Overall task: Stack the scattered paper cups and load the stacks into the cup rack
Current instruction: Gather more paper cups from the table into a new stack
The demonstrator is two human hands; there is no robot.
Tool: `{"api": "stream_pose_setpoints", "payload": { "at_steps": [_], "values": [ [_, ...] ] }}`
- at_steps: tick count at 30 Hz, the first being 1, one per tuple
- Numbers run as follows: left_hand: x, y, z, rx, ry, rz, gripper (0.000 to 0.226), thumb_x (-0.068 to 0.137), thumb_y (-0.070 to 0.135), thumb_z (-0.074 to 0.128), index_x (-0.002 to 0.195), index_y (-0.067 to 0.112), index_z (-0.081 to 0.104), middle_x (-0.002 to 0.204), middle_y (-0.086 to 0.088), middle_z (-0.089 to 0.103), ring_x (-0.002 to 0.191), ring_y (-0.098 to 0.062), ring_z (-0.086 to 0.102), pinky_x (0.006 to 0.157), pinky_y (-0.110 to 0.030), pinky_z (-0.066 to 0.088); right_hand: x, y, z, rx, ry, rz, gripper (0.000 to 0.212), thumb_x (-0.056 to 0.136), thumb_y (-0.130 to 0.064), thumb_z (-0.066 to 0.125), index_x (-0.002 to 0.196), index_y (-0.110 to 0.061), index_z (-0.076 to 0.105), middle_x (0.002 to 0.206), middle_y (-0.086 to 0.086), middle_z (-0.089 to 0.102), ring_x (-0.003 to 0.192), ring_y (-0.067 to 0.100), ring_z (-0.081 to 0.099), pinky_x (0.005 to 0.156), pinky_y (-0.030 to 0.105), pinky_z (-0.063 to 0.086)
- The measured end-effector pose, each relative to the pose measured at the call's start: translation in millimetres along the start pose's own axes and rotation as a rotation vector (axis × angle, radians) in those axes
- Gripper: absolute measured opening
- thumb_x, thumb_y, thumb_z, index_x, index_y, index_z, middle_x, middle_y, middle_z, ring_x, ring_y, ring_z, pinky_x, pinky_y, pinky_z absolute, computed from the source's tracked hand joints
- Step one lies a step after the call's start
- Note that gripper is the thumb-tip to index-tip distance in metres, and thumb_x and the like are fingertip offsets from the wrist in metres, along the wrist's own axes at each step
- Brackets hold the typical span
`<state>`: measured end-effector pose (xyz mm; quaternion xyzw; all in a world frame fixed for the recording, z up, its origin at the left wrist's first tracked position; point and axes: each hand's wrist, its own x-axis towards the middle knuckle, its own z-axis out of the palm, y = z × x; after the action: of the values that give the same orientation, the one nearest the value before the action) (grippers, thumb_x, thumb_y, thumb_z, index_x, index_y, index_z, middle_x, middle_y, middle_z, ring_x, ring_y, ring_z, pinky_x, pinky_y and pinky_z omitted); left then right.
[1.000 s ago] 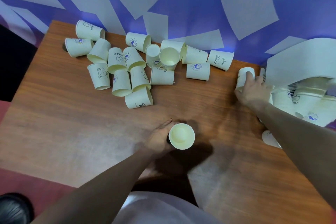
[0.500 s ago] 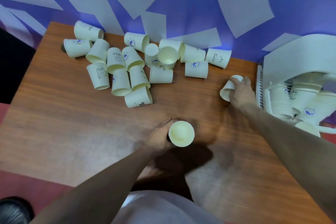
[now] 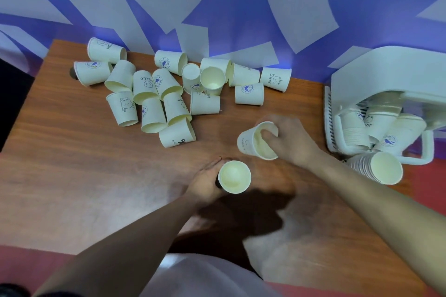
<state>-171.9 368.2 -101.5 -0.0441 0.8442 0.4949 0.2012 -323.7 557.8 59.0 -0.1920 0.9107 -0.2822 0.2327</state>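
My left hand (image 3: 206,181) grips an upright paper cup or short stack (image 3: 234,177) near the middle of the wooden table (image 3: 72,164); its mouth faces the camera. My right hand (image 3: 293,140) holds a single tilted cup (image 3: 253,142) just above and to the right of it, fingers curled over the rim and into the mouth. Several loose cups (image 3: 154,94) lie scattered on their sides across the far half of the table. At the right edge stands the white cup rack (image 3: 386,72) with stacks (image 3: 357,128) inside it.
A long stack of cups (image 3: 379,169) lies on its side by the rack's front, mouth toward me. The purple wall with white paper shapes (image 3: 217,7) rises behind the table. Red floor shows at the near and right edges.
My right hand picked a cup up from beside the rack and carried it left and nearer, close to the cup in my left hand. My left hand stayed put.
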Motion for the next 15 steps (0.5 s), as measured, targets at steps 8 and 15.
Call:
{"api": "stream_pose_setpoints", "payload": {
  "at_steps": [8, 15],
  "values": [
    [3.1, -5.4, 2.8, -0.091, 0.010, 0.025, 0.076, 0.073, 0.068, 0.074, 0.140, 0.056, 0.039, 0.147, 0.017, 0.051, 0.145, -0.014, 0.040, 0.114, -0.051, 0.038, -30.2, -39.2, 19.2, -0.160, -0.220, -0.046, 0.024, 0.085, -0.031, 0.046, 0.101, -0.029, 0.064, 0.101, -0.007, 0.065, 0.095, 0.019, 0.061, 0.081, 0.040, 0.051],
    [0.8, -3.9, 4.7, -0.048, 0.025, 0.022, 0.067, 0.071, 0.063, 0.070, 0.131, 0.054, 0.042, 0.139, 0.018, 0.054, 0.140, -0.017, 0.044, 0.112, -0.048, 0.039, -39.1, -31.8, 65.2, -0.363, -0.232, -0.081, 0.018, 0.094, -0.024, 0.045, 0.111, -0.020, 0.048, 0.115, 0.000, 0.042, 0.107, 0.025, 0.051, 0.079, 0.044, 0.050]
  ]
}}
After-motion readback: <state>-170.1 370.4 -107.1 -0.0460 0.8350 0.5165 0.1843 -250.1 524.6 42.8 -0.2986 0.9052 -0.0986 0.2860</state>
